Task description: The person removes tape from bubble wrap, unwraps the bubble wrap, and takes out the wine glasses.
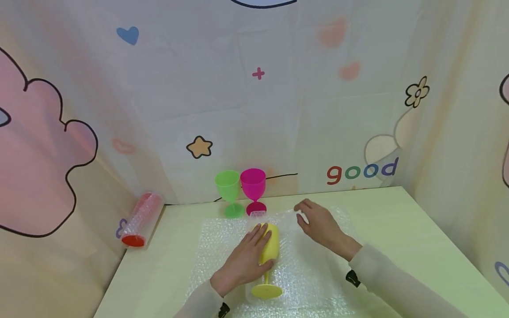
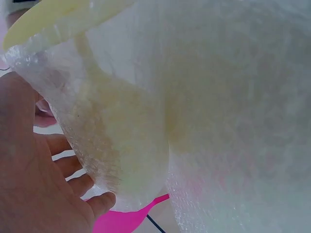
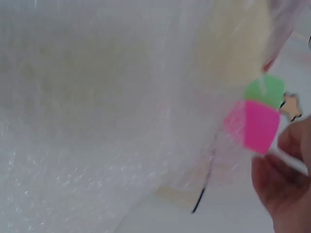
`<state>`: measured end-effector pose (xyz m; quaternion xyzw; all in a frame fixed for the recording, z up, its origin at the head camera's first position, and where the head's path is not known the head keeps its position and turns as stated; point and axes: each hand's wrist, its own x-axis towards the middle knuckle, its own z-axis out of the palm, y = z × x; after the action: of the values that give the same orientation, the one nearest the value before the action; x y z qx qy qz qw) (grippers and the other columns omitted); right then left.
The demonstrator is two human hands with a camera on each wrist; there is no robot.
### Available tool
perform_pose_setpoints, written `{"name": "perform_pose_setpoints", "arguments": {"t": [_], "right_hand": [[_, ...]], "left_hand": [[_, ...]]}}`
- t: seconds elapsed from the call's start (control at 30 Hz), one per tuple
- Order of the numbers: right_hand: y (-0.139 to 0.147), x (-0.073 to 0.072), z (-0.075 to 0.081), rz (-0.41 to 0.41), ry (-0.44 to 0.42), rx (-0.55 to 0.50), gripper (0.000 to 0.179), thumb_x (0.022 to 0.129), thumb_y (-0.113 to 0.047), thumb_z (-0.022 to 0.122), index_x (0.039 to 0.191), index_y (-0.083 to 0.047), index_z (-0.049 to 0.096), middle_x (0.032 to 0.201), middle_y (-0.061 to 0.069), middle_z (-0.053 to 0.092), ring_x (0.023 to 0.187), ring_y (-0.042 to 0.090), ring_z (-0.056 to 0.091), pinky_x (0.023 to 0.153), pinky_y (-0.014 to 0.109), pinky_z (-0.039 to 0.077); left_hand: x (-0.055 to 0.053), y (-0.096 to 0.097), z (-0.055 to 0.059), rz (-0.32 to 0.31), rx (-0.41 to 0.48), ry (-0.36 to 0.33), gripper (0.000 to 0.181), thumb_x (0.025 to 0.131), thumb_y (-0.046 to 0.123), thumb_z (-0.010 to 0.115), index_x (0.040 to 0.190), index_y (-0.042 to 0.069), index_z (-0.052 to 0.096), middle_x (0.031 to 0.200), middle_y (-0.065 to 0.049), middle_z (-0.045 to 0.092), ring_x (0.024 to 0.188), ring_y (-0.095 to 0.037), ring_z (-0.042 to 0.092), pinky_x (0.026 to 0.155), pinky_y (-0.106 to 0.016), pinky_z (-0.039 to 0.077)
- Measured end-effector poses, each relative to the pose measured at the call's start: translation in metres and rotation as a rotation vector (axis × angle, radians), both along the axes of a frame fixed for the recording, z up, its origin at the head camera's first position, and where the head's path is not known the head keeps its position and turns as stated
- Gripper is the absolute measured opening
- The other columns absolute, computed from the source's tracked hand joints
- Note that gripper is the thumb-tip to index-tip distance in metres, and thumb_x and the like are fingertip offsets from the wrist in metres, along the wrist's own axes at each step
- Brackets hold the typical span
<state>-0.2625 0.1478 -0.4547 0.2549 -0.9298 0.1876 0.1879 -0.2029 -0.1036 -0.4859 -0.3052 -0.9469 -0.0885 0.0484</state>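
Note:
A yellow plastic goblet (image 1: 271, 247) lies on its side on a sheet of bubble wrap (image 1: 314, 276), its foot toward me. My left hand (image 1: 247, 256) rests over its bowl with the fingers fairly straight and the thumb beside the stem. Clear wrap (image 2: 126, 145) covers the goblet in the left wrist view, where the left hand (image 2: 43, 165) lies along the wrap's edge. Over the sheet's far right part hovers my right hand (image 1: 320, 225), fingers loosely bent. In the right wrist view, the right hand (image 3: 286, 174) shows thumb and fingers apart, nothing visible between them.
Behind the sheet stand a green goblet (image 1: 228, 187) and a magenta goblet (image 1: 253, 183), side by side against the printed curtain (image 1: 278, 110). At the table's left edge lies a red goblet rolled in bubble wrap (image 1: 142, 218). The pale table (image 1: 401, 247) extends to the right.

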Motion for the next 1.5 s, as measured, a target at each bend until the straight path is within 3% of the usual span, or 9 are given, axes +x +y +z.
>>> {"name": "perform_pose_setpoints", "arguments": {"t": [0.07,0.13,0.27,0.37,0.67,1.03,1.23,1.5], "right_hand": [[-0.004,0.012,0.002,0.121,-0.034,0.079,0.021,0.088,-0.016,0.071,0.107,-0.010,0.068,0.109,0.004,0.069,0.096,0.021,0.069,0.083,0.038,0.059],[-0.006,0.020,0.000,0.202,-0.156,0.161,0.029,0.089,-0.024,0.072,0.115,-0.012,0.067,0.120,0.005,0.068,0.108,0.023,0.067,0.091,0.041,0.057],[0.000,0.027,-0.015,0.213,-0.427,0.258,0.068,0.084,-0.045,0.074,0.141,-0.017,0.051,0.153,0.009,0.044,0.138,0.031,0.046,0.107,0.052,0.045],[0.008,0.028,-0.029,0.207,-0.528,0.260,0.091,0.078,-0.055,0.076,0.152,-0.019,0.036,0.163,0.010,0.026,0.148,0.034,0.030,0.109,0.057,0.041],[0.018,0.028,-0.046,0.175,-0.525,0.313,0.105,0.071,-0.065,0.075,0.155,-0.019,0.030,0.165,0.011,0.019,0.151,0.033,0.022,0.118,0.054,0.030],[0.024,0.028,-0.047,0.148,-0.602,0.308,0.104,0.071,-0.067,0.074,0.154,-0.022,0.031,0.166,0.010,0.017,0.152,0.034,0.020,0.117,0.054,0.031],[0.024,0.028,-0.049,0.146,-0.619,0.318,0.104,0.070,-0.066,0.075,0.154,-0.023,0.032,0.166,0.008,0.016,0.152,0.031,0.019,0.119,0.052,0.029],[0.022,0.030,-0.047,0.129,-0.656,0.323,0.102,0.069,-0.064,0.077,0.153,-0.026,0.033,0.166,0.005,0.017,0.153,0.030,0.019,0.119,0.052,0.030]], "left_hand": [[-0.001,-0.001,0.001,0.001,0.002,0.005,0.074,0.096,0.050,0.052,0.154,0.008,0.032,0.165,-0.010,0.020,0.153,-0.028,0.018,0.123,-0.042,0.024],[-0.002,-0.003,0.003,0.004,0.007,0.010,0.074,0.095,0.049,0.054,0.153,0.007,0.033,0.165,-0.010,0.021,0.153,-0.028,0.019,0.123,-0.041,0.025],[-0.003,-0.006,0.002,0.011,0.014,0.001,0.075,0.095,0.049,0.054,0.154,0.008,0.032,0.165,-0.009,0.020,0.153,-0.029,0.019,0.122,-0.041,0.026],[-0.002,-0.008,0.000,0.017,0.023,-0.034,0.076,0.096,0.051,0.052,0.155,0.009,0.029,0.166,-0.007,0.017,0.153,-0.028,0.017,0.122,-0.041,0.025],[0.000,-0.022,-0.002,0.045,0.092,-0.076,0.078,0.094,0.051,0.056,0.156,0.012,0.027,0.167,-0.003,0.014,0.154,-0.026,0.016,0.121,-0.041,0.029],[0.005,-0.037,-0.006,0.066,0.162,-0.104,0.080,0.093,0.047,0.058,0.157,0.011,0.024,0.167,-0.001,0.014,0.153,-0.027,0.019,0.115,-0.044,0.038],[0.007,-0.048,-0.012,0.077,0.180,-0.110,0.085,0.094,0.046,0.059,0.157,0.006,0.019,0.166,-0.005,0.016,0.152,-0.028,0.021,0.117,-0.043,0.034],[0.009,-0.060,-0.016,0.101,0.208,-0.176,0.093,0.091,0.048,0.062,0.158,0.005,0.013,0.166,-0.006,0.015,0.151,-0.024,0.023,0.116,-0.043,0.035]]}}
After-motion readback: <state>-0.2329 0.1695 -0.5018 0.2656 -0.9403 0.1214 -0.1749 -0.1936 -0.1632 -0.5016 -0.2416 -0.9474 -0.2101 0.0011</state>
